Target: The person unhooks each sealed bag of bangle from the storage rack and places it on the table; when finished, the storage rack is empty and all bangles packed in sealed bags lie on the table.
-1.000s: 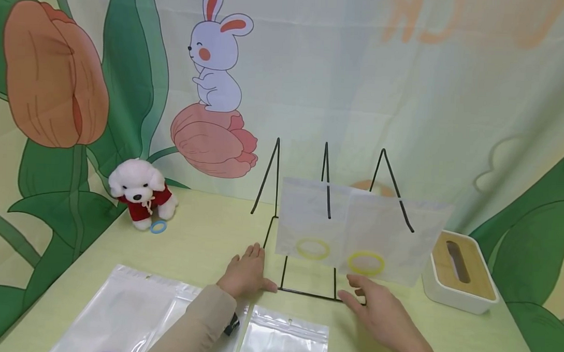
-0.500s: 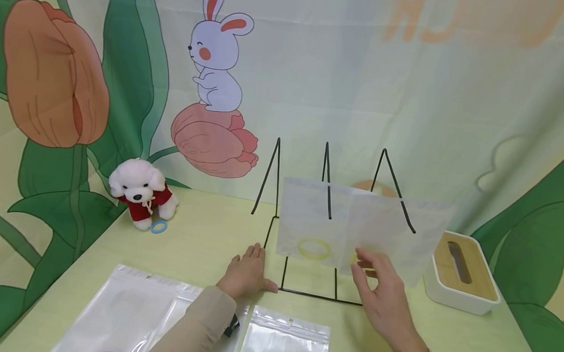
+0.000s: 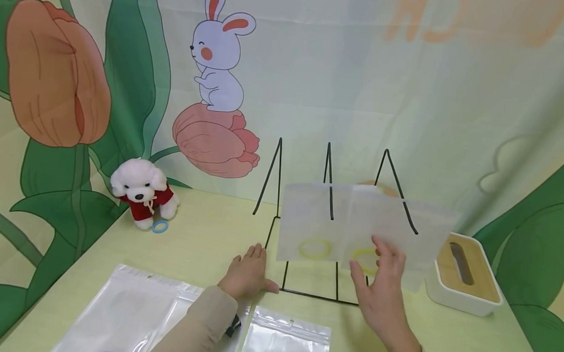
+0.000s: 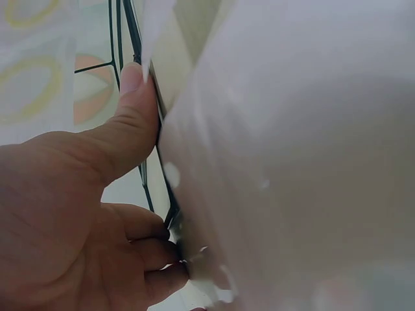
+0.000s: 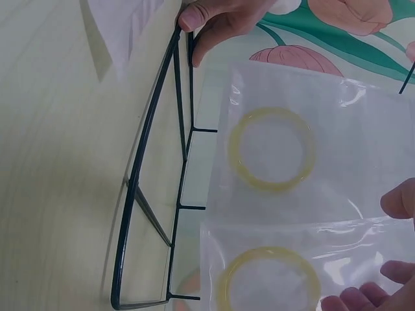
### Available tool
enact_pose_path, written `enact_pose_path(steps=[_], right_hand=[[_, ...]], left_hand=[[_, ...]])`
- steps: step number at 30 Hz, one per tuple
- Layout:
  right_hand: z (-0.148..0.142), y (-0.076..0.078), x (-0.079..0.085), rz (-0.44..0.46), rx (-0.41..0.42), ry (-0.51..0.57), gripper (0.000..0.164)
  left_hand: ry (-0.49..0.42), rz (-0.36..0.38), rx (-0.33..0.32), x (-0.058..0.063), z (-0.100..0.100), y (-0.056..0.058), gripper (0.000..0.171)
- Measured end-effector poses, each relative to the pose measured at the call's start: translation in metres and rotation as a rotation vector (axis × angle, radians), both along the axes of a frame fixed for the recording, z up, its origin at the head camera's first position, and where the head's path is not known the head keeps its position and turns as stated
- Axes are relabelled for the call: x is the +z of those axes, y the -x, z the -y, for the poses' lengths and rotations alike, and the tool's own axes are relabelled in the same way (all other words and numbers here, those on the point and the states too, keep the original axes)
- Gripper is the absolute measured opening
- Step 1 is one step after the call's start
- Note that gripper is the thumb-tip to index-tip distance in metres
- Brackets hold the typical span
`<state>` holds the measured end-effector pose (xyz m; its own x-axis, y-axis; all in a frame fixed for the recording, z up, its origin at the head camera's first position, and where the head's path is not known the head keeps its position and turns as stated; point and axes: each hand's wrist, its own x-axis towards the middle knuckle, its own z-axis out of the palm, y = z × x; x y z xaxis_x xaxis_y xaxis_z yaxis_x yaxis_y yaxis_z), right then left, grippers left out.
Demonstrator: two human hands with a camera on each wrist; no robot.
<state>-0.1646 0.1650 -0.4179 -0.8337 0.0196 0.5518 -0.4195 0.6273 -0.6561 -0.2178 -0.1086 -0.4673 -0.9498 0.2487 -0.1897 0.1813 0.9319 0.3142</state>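
A black wire rack (image 3: 309,295) stands on the table with three hooks rising from it. Two clear plastic bags hang on its middle and right hooks, the left bag (image 3: 308,213) and the right bag (image 3: 429,222), partly overlapping. Each contains a yellow ring (image 5: 235,149) near its bottom. My left hand (image 3: 248,273) rests at the rack's front left corner, fingers straight along the side bar and thumb at the front bar (image 4: 159,123). In front of the right bag, my right hand (image 3: 382,293) is raised with thumb and fingers spread apart, fingertips close to the bag and overlapping its ring.
Larger zip bags (image 3: 133,300) and a smaller zip bag (image 3: 285,336) lie flat along the near edge, a black object (image 3: 233,325) partly under my left sleeve. A plush dog (image 3: 139,186) with a blue ring (image 3: 154,227) is at back left. A wood-topped tissue box (image 3: 487,299) stands right.
My right hand has risen from the rack's front right corner to the right bag. The bags' upper edges have shifted slightly. My left hand stays at the rack's corner.
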Motion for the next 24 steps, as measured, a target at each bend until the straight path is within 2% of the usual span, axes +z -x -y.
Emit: enact_pose_path(steps=[12, 17, 24], right_hand=[[0.000, 0.003, 0.009, -0.087, 0.000, 0.050, 0.063], [0.000, 0.005, 0.017, -0.141, 0.028, 0.047, 0.064], [0.005, 0.008, 0.030, -0.144, 0.074, 0.047, 0.059]], left_hand=[[-0.017, 0.008, 0.007, -0.001, 0.000, -0.002, 0.106], [-0.016, 0.003, 0.007, -0.003, 0.000, 0.000, 0.106], [-0.025, 0.009, 0.014, -0.003, 0.000, 0.000, 0.106]])
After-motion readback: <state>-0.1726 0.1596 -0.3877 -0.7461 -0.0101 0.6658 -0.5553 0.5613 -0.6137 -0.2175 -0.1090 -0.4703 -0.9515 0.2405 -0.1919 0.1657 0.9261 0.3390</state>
